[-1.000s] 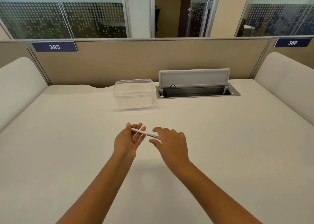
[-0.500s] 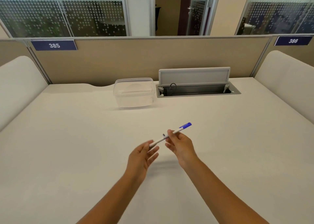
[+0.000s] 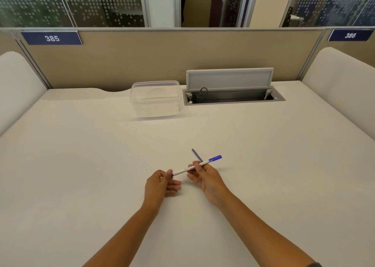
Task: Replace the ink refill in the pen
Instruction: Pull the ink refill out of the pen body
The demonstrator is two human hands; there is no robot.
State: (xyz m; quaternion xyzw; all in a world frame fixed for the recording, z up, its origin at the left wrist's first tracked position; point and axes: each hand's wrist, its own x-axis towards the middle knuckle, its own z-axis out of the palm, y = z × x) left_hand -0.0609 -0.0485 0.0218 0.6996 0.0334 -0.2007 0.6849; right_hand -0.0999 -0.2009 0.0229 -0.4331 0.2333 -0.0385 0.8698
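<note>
A white pen (image 3: 183, 170) with a blue cap (image 3: 215, 157) is held just above the desk, tilted up to the right. My right hand (image 3: 208, 178) grips its barrel near the middle. My left hand (image 3: 160, 184) pinches the pen's lower left end, where a small blue tip shows. A thin dark ink refill (image 3: 196, 154) sticks up and to the left from behind my right fingers, crossing the pen. How the refill is held is hidden by the fingers.
A clear plastic lidded box (image 3: 155, 98) stands at the back of the white desk (image 3: 81, 165). Right of it is an open cable trough (image 3: 233, 98) with its flap (image 3: 229, 78) raised. A beige partition (image 3: 142, 60) closes the back; padded panels flank both sides.
The pen has swung so its blue cap points up to the right. My right hand now grips the barrel, my left hand has closed on the lower end, and the refill has come into sight.
</note>
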